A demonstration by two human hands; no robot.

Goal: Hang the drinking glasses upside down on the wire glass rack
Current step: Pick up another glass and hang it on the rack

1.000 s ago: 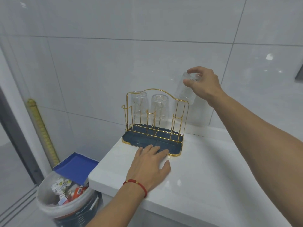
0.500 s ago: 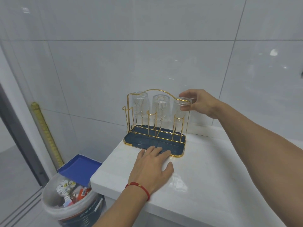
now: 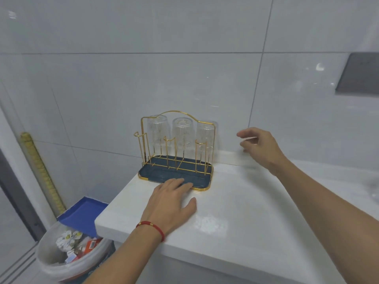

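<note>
no readable text, packaging in the bin (image 3: 69,261) too blurred to read

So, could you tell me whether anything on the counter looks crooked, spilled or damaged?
Nothing stands out. Three glasses hang upside down in the back row of the rack, upright and even. The front pegs are empty, and no spill or breakage shows on the counter.

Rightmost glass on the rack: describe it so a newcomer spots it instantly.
On the white counter by the tiled wall stands a gold wire rack on a dark blue tray. Three ribbed clear glasses hang upside down along its back; the rightmost glass sits nearest the open right hand.
</note>
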